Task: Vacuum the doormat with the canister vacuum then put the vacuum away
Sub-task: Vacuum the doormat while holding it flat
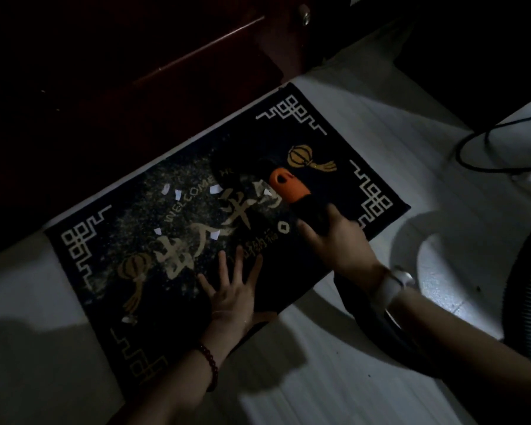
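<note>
A dark doormat (334,142) with gold lanterns, characters and a fretwork border lies slantwise on the pale floor. Fine grit and several white paper scraps (166,189) cover its left and middle part. My left hand (232,289) presses flat on the mat near its front edge, fingers spread. My right hand (334,237) grips the black vacuum handle (311,213) with its orange collar (285,184). The dark nozzle (227,167) sits on the mat's middle, hard to make out in the dim light. The black hose (377,326) runs back under my right forearm.
A dark wooden door or cabinet (135,56) with a metal knob (305,16) stands behind the mat. A ribbed hose (524,286) arcs at the right edge. A black cable (478,142) loops on the floor at upper right.
</note>
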Demonstrator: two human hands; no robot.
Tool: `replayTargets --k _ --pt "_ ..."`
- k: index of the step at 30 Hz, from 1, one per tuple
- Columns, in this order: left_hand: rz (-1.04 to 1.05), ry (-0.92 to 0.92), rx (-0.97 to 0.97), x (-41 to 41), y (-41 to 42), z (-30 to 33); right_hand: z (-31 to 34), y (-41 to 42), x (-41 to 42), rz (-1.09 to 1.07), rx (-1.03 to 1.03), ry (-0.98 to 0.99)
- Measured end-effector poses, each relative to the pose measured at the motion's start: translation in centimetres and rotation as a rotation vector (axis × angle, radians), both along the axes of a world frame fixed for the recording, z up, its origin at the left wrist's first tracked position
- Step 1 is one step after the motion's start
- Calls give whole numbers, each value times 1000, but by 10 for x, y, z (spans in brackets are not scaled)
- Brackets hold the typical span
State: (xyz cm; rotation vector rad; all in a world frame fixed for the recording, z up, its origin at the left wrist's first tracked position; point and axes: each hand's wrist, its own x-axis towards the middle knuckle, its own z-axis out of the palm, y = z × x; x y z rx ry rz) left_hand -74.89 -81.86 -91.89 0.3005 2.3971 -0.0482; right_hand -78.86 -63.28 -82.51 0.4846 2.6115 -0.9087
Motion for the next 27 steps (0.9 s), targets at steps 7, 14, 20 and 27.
replayTargets --k 7,14,20,27 --pt "-3 -6 35 -1 -1 3 -6 -15 -37 -48 -171 32" --pt "20 -51 21 -3 1 5 -3 5 19 70 40 6" --pt "9 -32 41 -1 -1 6 -5 -8 -18 6 -106 46" --pt "24 -25 31 -1 1 4 0 25 64 3 53 -38"
